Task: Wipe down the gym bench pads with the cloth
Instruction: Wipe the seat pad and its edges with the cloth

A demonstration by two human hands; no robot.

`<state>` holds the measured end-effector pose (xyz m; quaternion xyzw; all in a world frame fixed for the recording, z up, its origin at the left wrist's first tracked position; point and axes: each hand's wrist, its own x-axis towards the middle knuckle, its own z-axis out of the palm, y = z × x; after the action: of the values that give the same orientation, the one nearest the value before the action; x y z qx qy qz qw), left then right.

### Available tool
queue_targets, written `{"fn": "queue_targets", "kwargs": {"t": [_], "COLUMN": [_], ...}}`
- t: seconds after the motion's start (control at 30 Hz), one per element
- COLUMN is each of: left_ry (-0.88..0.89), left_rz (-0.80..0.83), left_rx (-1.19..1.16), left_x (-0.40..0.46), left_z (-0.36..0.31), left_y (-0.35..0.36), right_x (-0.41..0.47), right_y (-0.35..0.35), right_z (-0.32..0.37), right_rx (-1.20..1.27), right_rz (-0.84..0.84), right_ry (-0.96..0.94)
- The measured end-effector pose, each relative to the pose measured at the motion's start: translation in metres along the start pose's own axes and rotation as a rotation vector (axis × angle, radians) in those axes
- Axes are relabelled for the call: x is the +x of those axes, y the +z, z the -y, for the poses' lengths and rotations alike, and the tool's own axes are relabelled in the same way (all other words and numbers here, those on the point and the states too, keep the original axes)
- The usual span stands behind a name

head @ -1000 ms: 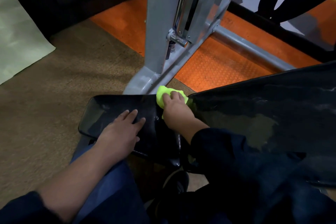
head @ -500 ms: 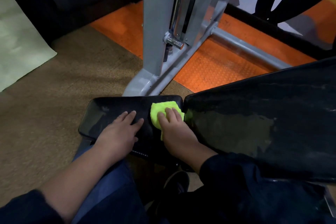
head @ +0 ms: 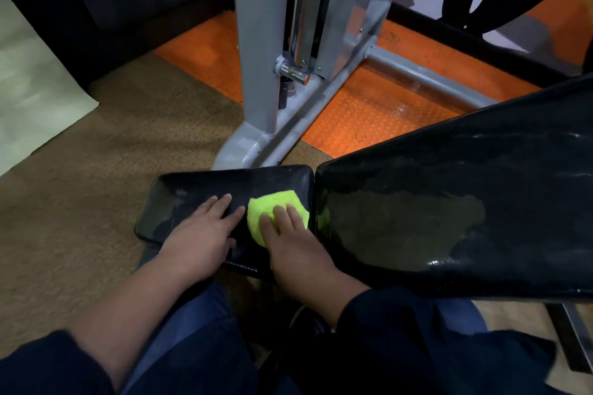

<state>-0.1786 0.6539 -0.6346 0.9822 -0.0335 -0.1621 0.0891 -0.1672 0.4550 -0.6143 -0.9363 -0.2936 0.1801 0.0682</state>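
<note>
Seen from above, looking down at a black seat pad point(head: 192, 192) lying low and near, with a larger black back pad point(head: 449, 218) just beside it on the right, rising toward the far right. Narrow gap between the two pads. Right hand point(head: 295, 244) laid flat on a bright yellow-green cloth point(head: 272, 208), fingers straight and pressing it down onto the right end of the seat pad, close to the gap; grip not curled round the cloth, only pushing on it from above. Small bit of the same yellow-green showing at the near edge of the back pad, whether cloth or reflection cannot be told. Left hand point(head: 202, 231) resting palm-down on the middle of the seat pad, fingers straight and spread a little, just left of the cloth and holding nothing. Dark sleeves point(head: 417, 330) on both arms, the left one pushed up to bare the forearm; blue trousers point(head: 199, 330) at the near edge. Dull worn patch and pale streaks on the back pad's surface. Beyond the pads, a grey metal machine frame point(head: 253, 74) standing upright on orange studded flooring point(head: 369, 112), with a chrome pin point(head: 292, 72) at its base. Brown carpet point(head: 96, 186) at left and under the seat pad, a pale sheet point(head: 29, 106) at far left.
</note>
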Motion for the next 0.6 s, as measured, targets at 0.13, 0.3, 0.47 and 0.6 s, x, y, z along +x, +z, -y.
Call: {"fn": "queue_targets", "kwargs": {"t": [0.13, 0.3, 0.47, 0.6], "left_ry": [-0.005, -0.046, 0.079, 0.027], "left_rz": [-0.009, -0.064, -0.233, -0.278], "left_rx": [-0.036, -0.214, -0.332, -0.547], "left_x": [0.0, 0.002, -0.007, -0.011], "left_z": [0.001, -0.01, -0.044, -0.078], "left_y": [0.0, -0.011, -0.008, -0.01], "right_x": [-0.004, -0.017, -0.001, -0.018], "right_y": [-0.003, 0.013, 0.033, 0.008], "right_z": [-0.006, 0.001, -0.012, -0.015], "right_rx": [-0.002, -0.049, -0.122, -0.012], "right_rz": [-0.009, 0.021, 0.049, 0.033], "right_ry": [0.04, -0.073, -0.039, -0.112]}}
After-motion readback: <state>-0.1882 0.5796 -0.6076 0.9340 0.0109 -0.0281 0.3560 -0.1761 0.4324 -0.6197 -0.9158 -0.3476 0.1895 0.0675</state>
